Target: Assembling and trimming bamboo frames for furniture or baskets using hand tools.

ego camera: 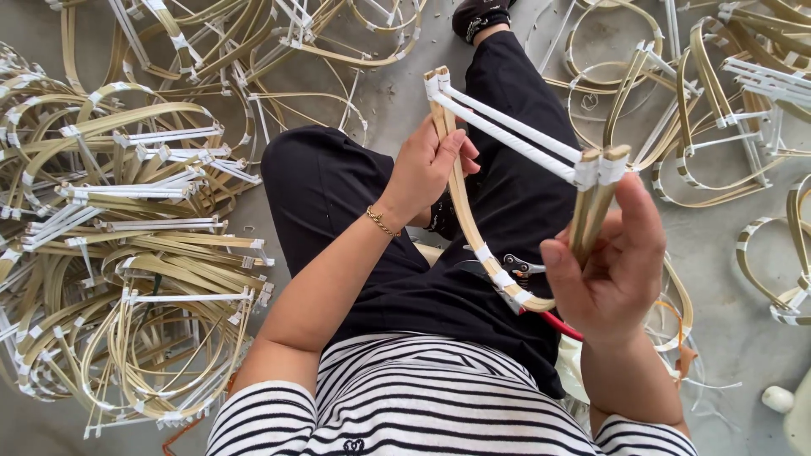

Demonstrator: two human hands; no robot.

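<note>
I hold a bent bamboo bow frame (470, 228) over my lap: a curved bundle of pale strips with a straight white-taped bar (515, 133) across its ends. My left hand (425, 169) grips the frame near its upper left end. My right hand (610, 262) pinches the other end between thumb and fingers, just under the white tape joint. Red-handled pliers (528, 274) lie on my black trousers beneath the frame.
A big heap of similar bamboo frames (127, 245) fills the floor on the left. More frames (726, 110) lie scattered at the upper right on grey concrete. A white object (777, 399) sits at the lower right. My shoe (480, 15) shows at the top.
</note>
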